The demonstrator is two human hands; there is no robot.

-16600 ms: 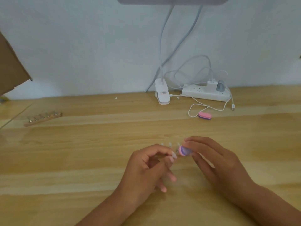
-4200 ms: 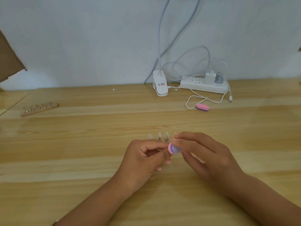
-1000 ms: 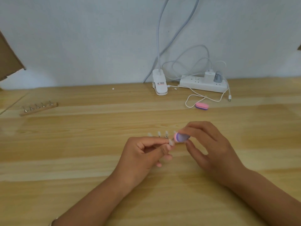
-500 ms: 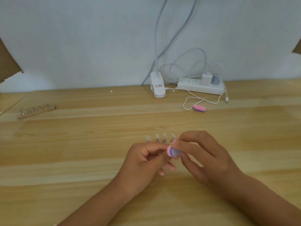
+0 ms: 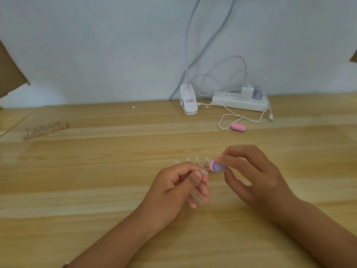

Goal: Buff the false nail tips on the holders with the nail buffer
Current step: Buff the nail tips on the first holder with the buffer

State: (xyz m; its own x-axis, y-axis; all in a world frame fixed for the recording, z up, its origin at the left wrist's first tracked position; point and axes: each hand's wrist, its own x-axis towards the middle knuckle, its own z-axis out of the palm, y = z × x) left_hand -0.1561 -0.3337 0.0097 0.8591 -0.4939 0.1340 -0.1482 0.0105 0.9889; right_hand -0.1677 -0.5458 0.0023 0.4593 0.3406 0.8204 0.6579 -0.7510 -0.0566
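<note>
Buffing well over this wooden surface [image 5: 92,190] looks to depend on a steady hold more than on force. The left hand [image 5: 173,192] has its grip closed on one holder, thumb and forefinger pinching it so that the held nail tip [image 5: 204,172] pokes out to the right, raised off the wood. The right hand [image 5: 257,178] has its grip clamped on the nail buffer [image 5: 218,166], a pink and purple block pinched between thumb and fingertips, its end just beside the tip; whether the two touch I cannot tell. My judgement is that short, light strokes along the tip's length would serve best, with the left wrist braced low so the thin plastic does not flex or twist out of the pinch, and the holder turned a little to reach both edges. Four more nail tips [image 5: 197,160] stand in a row just behind the hands, seemingly yet to be taken up.

As for writing, the power strip [image 5: 231,102] shows none that can be read. On the white lamp clip [image 5: 188,108] sits a small label [image 5: 189,101] with dark and reddish marks, too blurred to read. A spare buffer [image 5: 238,127] near the cable bears no visible print
</note>
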